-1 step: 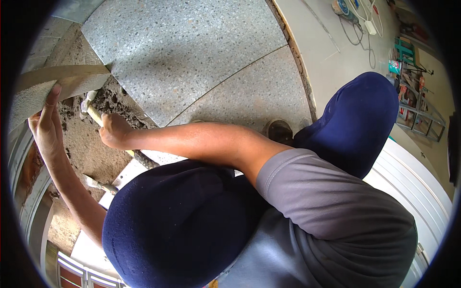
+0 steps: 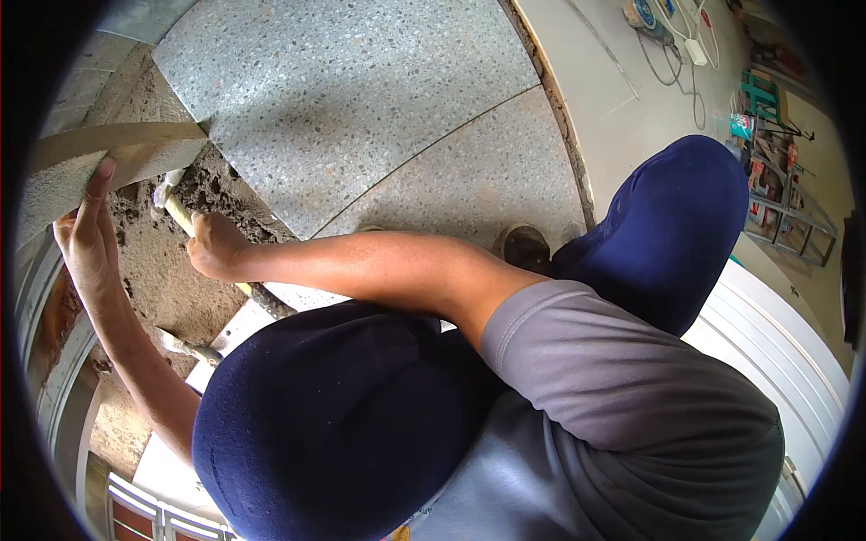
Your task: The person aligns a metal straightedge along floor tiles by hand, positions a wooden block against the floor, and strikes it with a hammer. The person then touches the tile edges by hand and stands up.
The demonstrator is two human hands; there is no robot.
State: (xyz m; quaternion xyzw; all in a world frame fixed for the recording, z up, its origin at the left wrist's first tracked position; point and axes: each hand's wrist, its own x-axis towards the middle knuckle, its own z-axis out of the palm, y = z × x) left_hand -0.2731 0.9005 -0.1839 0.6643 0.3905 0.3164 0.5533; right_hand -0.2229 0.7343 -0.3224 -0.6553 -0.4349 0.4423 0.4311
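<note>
My left hand (image 2: 93, 239) grips a raised tile (image 2: 158, 155) by its edge, one finger lying along the tile's face. The tile stands tilted over a bed of sandy mortar (image 2: 171, 279). Closed around the yellowish handle of a hammer (image 2: 178, 212) is my right hand (image 2: 218, 246). The hammer's pale head rests low at the dark, crumbly mortar, close to the tile's underside, and its dark grip end sticks out behind my hand. Nearer my knee, a trowel (image 2: 188, 346) with a pale, smeared blade lies on the mortar bed.
Large speckled grey tiles (image 2: 361, 99) lie beyond the mortar. A metal frame (image 2: 59, 361) borders the left side. On the smooth floor at the far right are a corded power tool (image 2: 651, 22) and cables. A green stool (image 2: 760, 95) and metal racks stand along the right.
</note>
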